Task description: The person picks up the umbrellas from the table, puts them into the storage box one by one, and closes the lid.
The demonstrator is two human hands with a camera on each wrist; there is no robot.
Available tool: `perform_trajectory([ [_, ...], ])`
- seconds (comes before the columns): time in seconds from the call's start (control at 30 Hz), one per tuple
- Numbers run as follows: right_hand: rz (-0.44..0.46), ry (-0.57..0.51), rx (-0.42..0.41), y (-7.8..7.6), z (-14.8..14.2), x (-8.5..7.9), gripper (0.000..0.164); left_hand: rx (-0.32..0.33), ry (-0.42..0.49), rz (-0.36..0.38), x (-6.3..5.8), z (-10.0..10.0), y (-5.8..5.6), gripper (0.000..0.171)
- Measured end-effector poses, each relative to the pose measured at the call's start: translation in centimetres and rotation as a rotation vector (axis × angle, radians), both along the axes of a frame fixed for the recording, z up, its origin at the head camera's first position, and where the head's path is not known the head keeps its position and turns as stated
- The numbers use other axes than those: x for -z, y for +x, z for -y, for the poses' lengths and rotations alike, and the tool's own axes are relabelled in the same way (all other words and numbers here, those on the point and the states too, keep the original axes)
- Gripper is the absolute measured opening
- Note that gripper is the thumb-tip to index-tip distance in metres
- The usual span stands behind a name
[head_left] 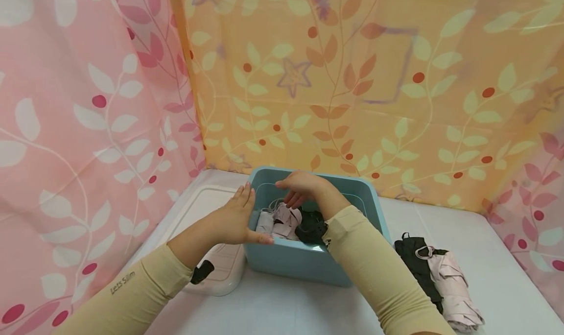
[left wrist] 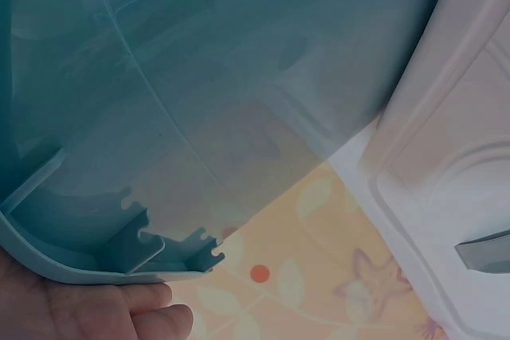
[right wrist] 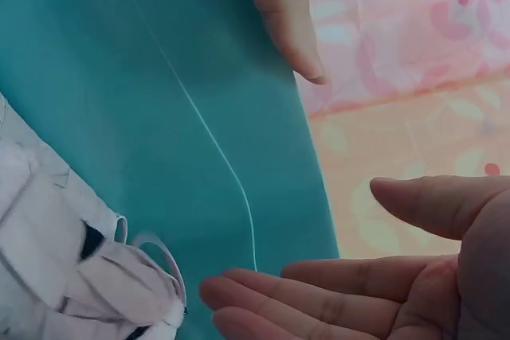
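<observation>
A pink curtain (head_left: 83, 139) hangs down the left of the frame, and in the lower left a white lid (head_left: 229, 264) lies flat on the bench (head_left: 264, 310). Partly over it I see the left hand (head_left: 233, 221), fingers straight at the left side of a blue box (head_left: 299, 265), thumb at the near rim. The box stands low in the centre, before an orange curtain (head_left: 335, 129). Inside it, left to right, sit a pale bundle (head_left: 264, 224), a pink bundle (head_left: 288, 223) and a black bundle (head_left: 311, 227). Over these hangs the right hand (head_left: 306, 185), holding nothing, fingers stretched out, thumb apart. At the lower right, a dark folded pouch (head_left: 418, 264) and a pink roll (head_left: 454, 286) lie side by side on the bench.
</observation>
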State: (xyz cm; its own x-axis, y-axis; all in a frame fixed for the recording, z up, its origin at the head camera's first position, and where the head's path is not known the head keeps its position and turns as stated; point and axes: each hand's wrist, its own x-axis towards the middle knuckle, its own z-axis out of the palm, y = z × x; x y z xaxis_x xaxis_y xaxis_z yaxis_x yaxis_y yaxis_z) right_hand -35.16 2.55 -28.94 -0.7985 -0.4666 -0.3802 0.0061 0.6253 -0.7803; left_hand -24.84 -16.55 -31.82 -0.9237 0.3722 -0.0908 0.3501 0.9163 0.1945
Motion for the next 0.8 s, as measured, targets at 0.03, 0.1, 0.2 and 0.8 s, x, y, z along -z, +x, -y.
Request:
perform_trajectory([
  [0.03,-0.001,-0.002,0.0,0.0,-0.1,0.0,0.051,0.0,-0.001,-0.001,0.0,0.0,0.0,0.134],
  [0.1,-0.004,-0.001,0.003,0.0,-0.2,-0.1,0.05,0.001,-0.003,-0.002,-0.1,-0.1,0.0,0.134],
  [0.2,-0.005,0.0,0.007,0.0,-0.4,-0.1,0.05,0.002,-0.004,-0.001,-0.1,-0.1,0.0,0.134],
  [0.8,-0.019,-0.115,0.018,0.8,-3.3,-2.1,0.045,-0.013,-0.013,0.01,-0.2,-0.2,0.1,0.133],
])
